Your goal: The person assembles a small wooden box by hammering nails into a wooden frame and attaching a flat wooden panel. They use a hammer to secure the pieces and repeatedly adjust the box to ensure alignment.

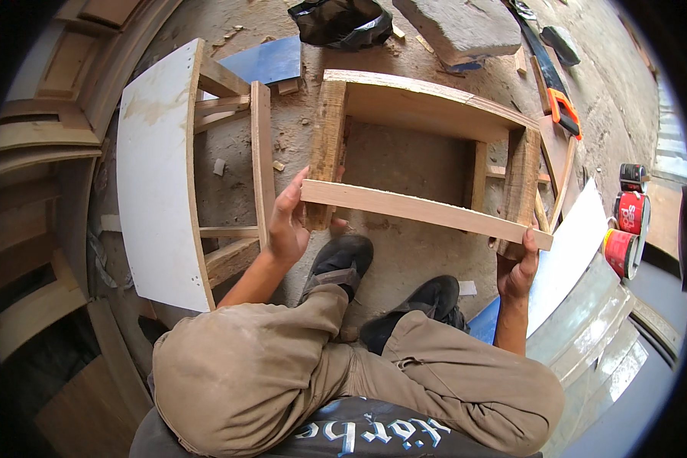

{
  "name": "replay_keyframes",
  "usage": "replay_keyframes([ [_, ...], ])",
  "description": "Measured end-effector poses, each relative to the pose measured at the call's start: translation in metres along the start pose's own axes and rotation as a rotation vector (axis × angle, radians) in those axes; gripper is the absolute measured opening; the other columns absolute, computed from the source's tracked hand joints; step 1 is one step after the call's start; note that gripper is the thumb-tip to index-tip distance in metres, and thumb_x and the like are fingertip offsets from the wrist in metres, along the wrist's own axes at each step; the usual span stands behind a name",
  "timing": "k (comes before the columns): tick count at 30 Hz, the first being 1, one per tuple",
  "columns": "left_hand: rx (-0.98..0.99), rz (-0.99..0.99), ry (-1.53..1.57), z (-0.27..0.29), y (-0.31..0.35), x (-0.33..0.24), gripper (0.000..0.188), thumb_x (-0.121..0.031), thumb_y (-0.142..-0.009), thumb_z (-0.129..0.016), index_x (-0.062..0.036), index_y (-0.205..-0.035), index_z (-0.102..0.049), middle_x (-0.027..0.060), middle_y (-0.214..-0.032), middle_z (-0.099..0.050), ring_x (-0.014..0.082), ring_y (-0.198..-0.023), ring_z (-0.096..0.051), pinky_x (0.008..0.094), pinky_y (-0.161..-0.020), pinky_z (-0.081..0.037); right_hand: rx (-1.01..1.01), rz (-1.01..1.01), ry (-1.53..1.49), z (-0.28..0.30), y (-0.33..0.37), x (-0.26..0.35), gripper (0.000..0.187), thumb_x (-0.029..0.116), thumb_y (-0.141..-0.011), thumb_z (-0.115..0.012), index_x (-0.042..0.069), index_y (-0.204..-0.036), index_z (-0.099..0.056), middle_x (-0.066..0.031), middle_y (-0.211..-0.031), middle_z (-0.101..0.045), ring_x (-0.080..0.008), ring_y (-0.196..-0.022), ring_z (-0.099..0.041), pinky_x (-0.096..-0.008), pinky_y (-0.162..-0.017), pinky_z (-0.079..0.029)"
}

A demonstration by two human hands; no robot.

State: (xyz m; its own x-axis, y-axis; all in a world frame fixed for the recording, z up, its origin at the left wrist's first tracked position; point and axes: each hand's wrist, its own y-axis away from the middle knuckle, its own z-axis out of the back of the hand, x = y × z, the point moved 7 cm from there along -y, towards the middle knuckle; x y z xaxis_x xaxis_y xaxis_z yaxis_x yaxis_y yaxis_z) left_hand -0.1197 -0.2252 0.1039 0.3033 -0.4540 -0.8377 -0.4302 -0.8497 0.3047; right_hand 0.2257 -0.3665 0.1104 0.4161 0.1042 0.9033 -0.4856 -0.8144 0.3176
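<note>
In front of my knees is a small wooden frame (435, 114) with thick, rough side posts and a board along its far side. A pale, narrow wooden strip (427, 210) lies across the near ends of the posts, its right end jutting past the right post. My left hand (288, 225) grips the strip's left end together with the left post, some fingers hidden behind the wood. Around the strip's right end my right hand (517, 267) is closed, thumb on the strip's face and the other fingers partly hidden beneath the post.
A white-topped wooden frame (156, 183) stands on its side at my left. At the right lie an orange-handled handsaw (565, 114), several cans (622, 252) and glass sheets (595, 328). A stone block (462, 30) and a black plastic bag (342, 24) are farther off; wooden panels (42, 137) line the left.
</note>
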Motion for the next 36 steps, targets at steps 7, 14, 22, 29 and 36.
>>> replay_keyframes([
  [7, -0.082, -0.139, -0.01, -0.005, 0.001, -0.013, 0.065, -0.04, -0.089, -0.055, -0.0165, -0.143, -0.028, 0.0155, -0.132, -0.046, 0.0318, -0.12, -0.057, 0.0486, -0.084, -0.061, 0.006, -0.003, 0.037, -0.001, 0.0, 0.0, 0.07, 0.042, -0.093, -0.059, 0.002, -0.144, -0.032, -0.0202, -0.131, -0.053, -0.0265, -0.119, -0.056, -0.0375, -0.099, -0.047],
  [14, -0.073, -0.167, 0.162, -0.001, -0.001, -0.006, 0.047, -0.026, -0.09, -0.056, -0.0103, -0.129, -0.035, 0.0147, -0.139, -0.033, 0.0323, -0.121, -0.056, 0.0465, -0.085, -0.061, 0.013, -0.013, 0.026, 0.0, 0.0, 0.0, 0.073, 0.042, -0.092, -0.06, 0.002, -0.145, -0.032, -0.0198, -0.133, -0.053, -0.0264, -0.12, -0.055, -0.0372, -0.1, -0.046],
  [22, -0.109, -0.138, 0.065, 0.002, -0.002, -0.005, 0.07, -0.032, -0.085, -0.059, -0.0019, -0.139, -0.027, 0.0186, -0.126, -0.046, 0.0307, -0.115, -0.059, 0.0459, -0.085, -0.061, -0.019, -0.041, -0.006, 0.001, 0.001, -0.002, 0.073, 0.041, -0.089, -0.063, 0.003, -0.145, -0.033, -0.0187, -0.133, -0.053, -0.0257, -0.119, -0.055, -0.0365, -0.1, -0.046],
  [29, -0.018, -0.015, 0.018, -0.006, -0.004, -0.005, 0.08, -0.045, -0.086, -0.051, -0.0002, -0.147, -0.025, 0.0199, -0.127, -0.053, 0.0268, -0.112, -0.061, 0.0409, -0.077, -0.062, -0.042, -0.029, 0.038, 0.001, 0.001, -0.001, 0.078, 0.045, -0.087, -0.065, 0.004, -0.144, -0.033, -0.0179, -0.131, -0.054, -0.0256, -0.12, -0.054, -0.0379, -0.102, -0.044],
  [36, -0.024, 0.053, -0.023, -0.009, -0.005, -0.004, 0.078, -0.052, -0.085, -0.052, -0.0015, -0.143, -0.037, 0.0152, -0.125, -0.057, 0.0198, -0.103, -0.06, 0.0343, -0.068, -0.059, -0.036, -0.017, 0.069, 0.0, 0.0, 0.0, 0.078, 0.046, -0.087, -0.063, 0.004, -0.144, -0.032, -0.0183, -0.131, -0.053, -0.0255, -0.119, -0.055, -0.0366, -0.099, -0.047],
])
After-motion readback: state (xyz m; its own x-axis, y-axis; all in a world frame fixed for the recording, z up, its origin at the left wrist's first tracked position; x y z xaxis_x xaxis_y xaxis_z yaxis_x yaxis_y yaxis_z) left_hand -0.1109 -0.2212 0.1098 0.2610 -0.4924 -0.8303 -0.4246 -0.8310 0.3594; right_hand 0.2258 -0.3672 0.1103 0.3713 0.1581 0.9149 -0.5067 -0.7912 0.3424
